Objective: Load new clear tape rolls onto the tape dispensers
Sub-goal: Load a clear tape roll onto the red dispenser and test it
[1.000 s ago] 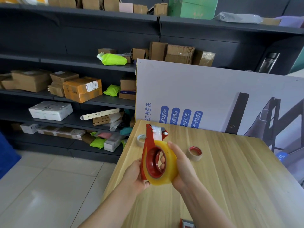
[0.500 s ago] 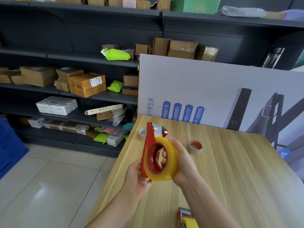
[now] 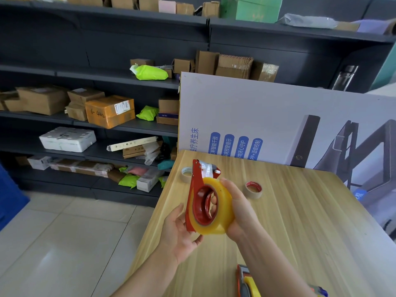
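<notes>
A red tape dispenser (image 3: 196, 185) stands upright in the air above the wooden table (image 3: 300, 221), its cutter end pointing up. A yellowish clear tape roll (image 3: 218, 224) sits around the dispenser's red hub. My right hand (image 3: 237, 209) wraps the roll from the right, fingertips showing through the hub. My left hand (image 3: 177, 234) supports the dispenser's lower left edge, fingers spread. Two used cardboard cores lie on the table: one (image 3: 186, 173) behind the dispenser, one with a red inside (image 3: 254, 189) to the right.
A second dispenser with a yellow roll (image 3: 246, 281) lies at the table's near edge under my right forearm. A large printed board (image 3: 278, 116) leans along the table's far side. Dark shelves with cardboard parcels (image 3: 109, 110) stand to the left, beyond a tiled floor.
The dispenser and roll stay in my hands while the view has shifted. My left fingers have spread more along the dispenser's edge. The second dispenser has come into view at the bottom.
</notes>
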